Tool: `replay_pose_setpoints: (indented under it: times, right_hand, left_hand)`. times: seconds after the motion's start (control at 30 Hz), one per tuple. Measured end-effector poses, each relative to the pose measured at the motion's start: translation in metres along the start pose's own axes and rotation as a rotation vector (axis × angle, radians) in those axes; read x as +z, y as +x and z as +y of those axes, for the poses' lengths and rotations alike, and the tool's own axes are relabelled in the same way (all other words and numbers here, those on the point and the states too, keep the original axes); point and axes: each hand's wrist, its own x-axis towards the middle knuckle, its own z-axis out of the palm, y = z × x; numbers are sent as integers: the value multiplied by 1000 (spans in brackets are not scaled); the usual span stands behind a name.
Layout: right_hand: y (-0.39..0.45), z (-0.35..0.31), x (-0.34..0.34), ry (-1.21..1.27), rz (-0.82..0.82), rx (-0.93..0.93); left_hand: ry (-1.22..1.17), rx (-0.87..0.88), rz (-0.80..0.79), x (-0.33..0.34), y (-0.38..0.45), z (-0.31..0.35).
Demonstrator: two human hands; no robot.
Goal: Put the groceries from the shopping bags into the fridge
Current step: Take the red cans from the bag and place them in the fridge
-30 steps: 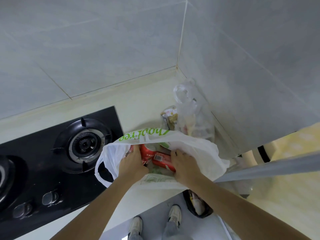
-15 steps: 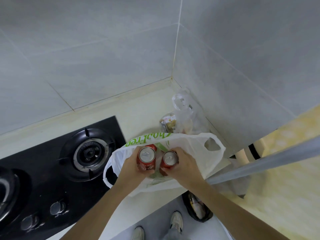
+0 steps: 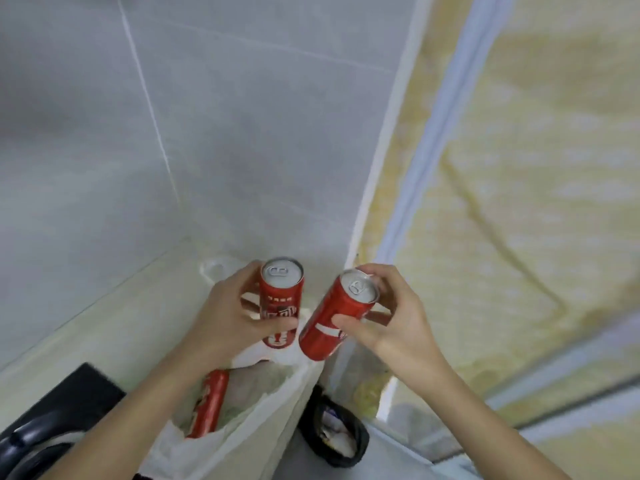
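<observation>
Carrying two red cans above the white bag [image 3: 256, 403]: left hand [image 3: 228, 317] grips the upright can [image 3: 281, 292], right hand [image 3: 391, 317] the tilted can [image 3: 334, 322]. Level the tilted one, keep fingers wrapped, avoid clinking them.

We cannot read the blurred white lettering on the upright red drink can [image 3: 281, 299]. The left hand [image 3: 232, 315] covers its left side. The black stove top [image 3: 52, 420] is cut by the bottom-left edge. The black floor bin's [image 3: 334, 434] contents are too blurred to name.
</observation>
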Motion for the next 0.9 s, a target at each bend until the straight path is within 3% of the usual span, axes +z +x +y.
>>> replay_pose_setpoints:
  times: [0.2,0.43,0.9]
  right_hand:
    - [-60,-39,-134,-7,359,-22]
    - [-157,-41,-280,-97,777,-2]
    - [-336,-43,-529,-271,1400,147]
  left_hand:
    - [-84,255,-259,92,42,115]
    - [-218,477,-583,253,50,247]
    - [-404,680,-971,556,-34,466]
